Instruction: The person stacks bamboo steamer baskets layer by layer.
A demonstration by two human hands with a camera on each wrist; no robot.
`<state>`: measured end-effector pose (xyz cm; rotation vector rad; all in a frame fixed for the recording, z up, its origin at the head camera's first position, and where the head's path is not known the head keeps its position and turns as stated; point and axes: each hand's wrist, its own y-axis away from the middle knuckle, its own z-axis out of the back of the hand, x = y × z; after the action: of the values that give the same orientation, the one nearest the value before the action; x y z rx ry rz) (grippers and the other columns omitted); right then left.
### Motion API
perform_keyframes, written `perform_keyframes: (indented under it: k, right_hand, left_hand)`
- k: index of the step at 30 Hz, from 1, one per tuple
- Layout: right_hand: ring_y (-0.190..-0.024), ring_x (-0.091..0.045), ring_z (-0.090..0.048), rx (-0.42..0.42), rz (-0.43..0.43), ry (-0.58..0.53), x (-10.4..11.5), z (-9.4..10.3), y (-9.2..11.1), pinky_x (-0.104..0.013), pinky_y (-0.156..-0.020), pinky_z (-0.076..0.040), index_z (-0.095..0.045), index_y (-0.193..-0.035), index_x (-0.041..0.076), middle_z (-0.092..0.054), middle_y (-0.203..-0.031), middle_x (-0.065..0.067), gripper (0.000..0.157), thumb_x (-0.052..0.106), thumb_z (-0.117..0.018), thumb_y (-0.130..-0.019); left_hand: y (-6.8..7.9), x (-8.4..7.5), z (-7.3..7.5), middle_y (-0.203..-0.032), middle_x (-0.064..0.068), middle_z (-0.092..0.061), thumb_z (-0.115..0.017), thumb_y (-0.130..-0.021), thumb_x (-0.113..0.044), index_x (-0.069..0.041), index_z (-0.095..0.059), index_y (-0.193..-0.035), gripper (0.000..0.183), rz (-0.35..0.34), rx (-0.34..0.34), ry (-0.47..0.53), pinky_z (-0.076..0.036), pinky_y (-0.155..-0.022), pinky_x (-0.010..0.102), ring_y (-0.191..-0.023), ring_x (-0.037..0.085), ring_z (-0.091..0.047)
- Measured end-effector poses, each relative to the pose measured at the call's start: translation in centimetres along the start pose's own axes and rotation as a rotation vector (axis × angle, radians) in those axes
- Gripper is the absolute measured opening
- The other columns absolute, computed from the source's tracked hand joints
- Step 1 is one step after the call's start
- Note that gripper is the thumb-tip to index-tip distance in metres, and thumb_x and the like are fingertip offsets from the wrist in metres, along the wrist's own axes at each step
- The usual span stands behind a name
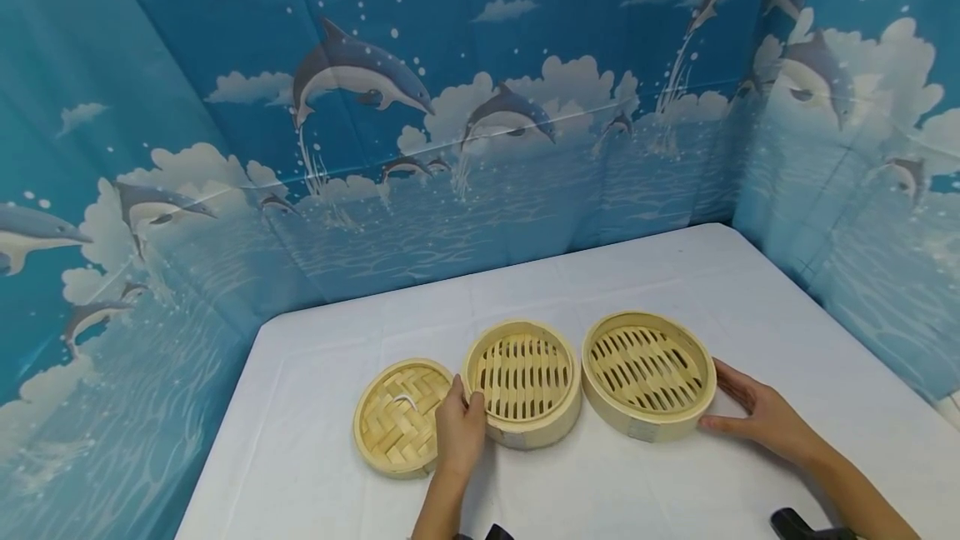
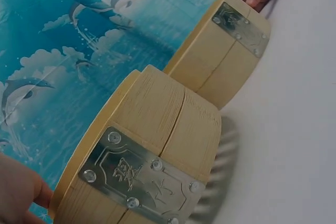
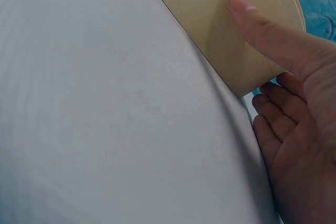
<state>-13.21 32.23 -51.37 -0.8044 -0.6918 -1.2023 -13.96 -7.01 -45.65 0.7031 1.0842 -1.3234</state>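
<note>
Gripping middle steamer (image 1: pixel 525 375), right of woven lid (image 1: pixel 401 419), by left side with left hand (image 1: pixel 460 430); gripping right steamer (image 1: pixel 649 367) by right side with right hand (image 1: pixel 768 419). Support both evenly, avoid tilting.

Look at the nearer round, pale bamboo steamer basket (image 2: pixel 168 109): its rectangular, silvery metal plate (image 2: pixel 143 178) flashes two engraved Chinese characters, though I can't swear to the reading! And up on the farther round, pale bamboo steamer basket (image 2: pixel 216 62), a matching silvery plate (image 2: pixel 239 29) shows engraved marks, too small to make out.
</note>
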Motion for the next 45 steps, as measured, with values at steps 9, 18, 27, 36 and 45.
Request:
perform_keyframes:
  k: [9, 18, 27, 36, 45]
  right_hand:
    - [-0.11, 0.024, -0.023, -0.01, 0.019, -0.006, -0.1, 0.0, 0.2, 0.001, -0.086, -0.022, -0.025, -0.14, -0.008, -0.026, -0.132, 0.016, 0.086, 0.019, -0.076, -0.076]
    - [-0.11, 0.023, -0.02, 0.001, -0.036, 0.014, 0.1, 0.2, 0.1, 0.002, -0.086, -0.02, -0.024, -0.141, -0.006, -0.028, -0.141, -0.029, 0.088, 0.023, -0.076, -0.076]
    - [-0.106, 0.027, -0.02, -0.007, -0.019, 0.012, 0.2, 0.4, 0.2, 0.003, -0.084, -0.02, -0.025, -0.141, -0.006, -0.03, -0.139, -0.03, 0.088, 0.019, -0.077, -0.075]
    - [-0.107, 0.025, -0.023, -0.014, 0.02, -0.011, 0.2, 0.4, 0.5, 0.002, -0.085, -0.023, -0.028, -0.139, -0.008, -0.031, -0.137, -0.032, 0.085, 0.016, -0.077, -0.074]
    - [-0.11, 0.024, -0.024, -0.017, 0.025, 0.0, 0.2, 0.2, 0.5, 0.001, -0.086, -0.023, -0.028, -0.139, -0.008, -0.032, -0.142, -0.001, 0.086, 0.021, -0.077, -0.074]
  left_hand:
    - [-1.7, -1.4, 1.3, -0.061, 0.01, -0.059, -0.04, -0.091, -0.002, 0.011, -0.043, -0.129, 0.04, 0.031, 0.075, 0.093, -0.034, -0.033, 0.018, -0.036, 0.003, -0.038]
    - [-4.8, -3.3, 1.2, -0.093, 0.019, -0.065, -0.039, -0.091, -0.005, 0.008, -0.053, -0.122, 0.036, 0.019, 0.114, 0.123, -0.054, -0.052, 0.034, -0.063, 0.018, -0.065]
    - [-6.1, -5.3, -2.1, -0.077, 0.012, -0.065, -0.041, -0.088, -0.005, 0.008, -0.06, -0.109, 0.031, 0.027, 0.158, 0.132, -0.052, -0.047, 0.031, -0.054, 0.013, -0.059]
    - [-6.0, -6.9, -5.0, -0.072, 0.008, -0.063, -0.042, -0.088, -0.005, 0.009, -0.062, -0.104, 0.029, 0.031, 0.193, 0.159, -0.052, -0.046, 0.031, -0.05, 0.011, -0.056]
    - [-5.8, -8.3, -6.8, -0.069, 0.005, -0.061, -0.044, -0.089, -0.005, 0.006, -0.062, -0.099, 0.024, 0.036, 0.239, 0.171, -0.048, -0.042, 0.024, -0.049, 0.01, -0.054]
